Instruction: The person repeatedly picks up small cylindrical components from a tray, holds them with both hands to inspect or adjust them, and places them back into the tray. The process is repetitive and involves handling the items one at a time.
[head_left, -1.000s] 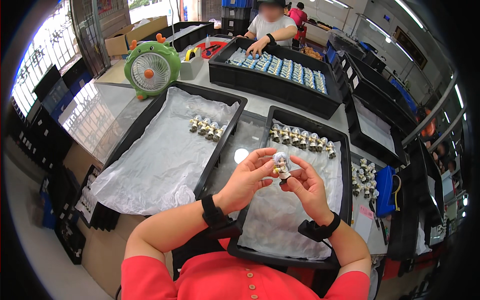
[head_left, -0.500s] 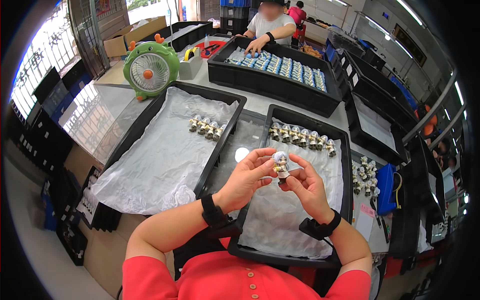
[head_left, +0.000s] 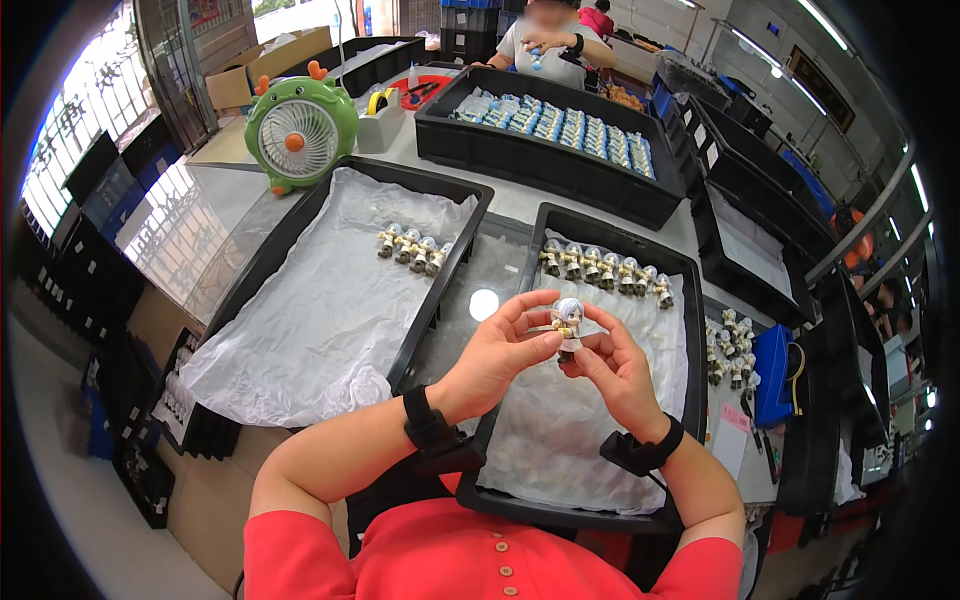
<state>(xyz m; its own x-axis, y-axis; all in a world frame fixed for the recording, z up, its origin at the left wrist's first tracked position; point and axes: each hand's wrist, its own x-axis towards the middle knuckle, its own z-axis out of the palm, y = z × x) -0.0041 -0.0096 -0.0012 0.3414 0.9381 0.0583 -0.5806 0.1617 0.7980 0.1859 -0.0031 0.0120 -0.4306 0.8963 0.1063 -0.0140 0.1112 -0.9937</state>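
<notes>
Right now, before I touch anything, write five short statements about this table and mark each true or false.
1. The left hand and right hand are both on one small figurine. True.
2. The fan is solid red. False: the fan is green, with an orange hub.
3. The right tray has a row of figurines along its far side. True.
4. The left tray is bare inside. False: white paper lines the left tray, and a few figurines lie on it.
5. A blue item sits to the right of the right tray. True.
</notes>
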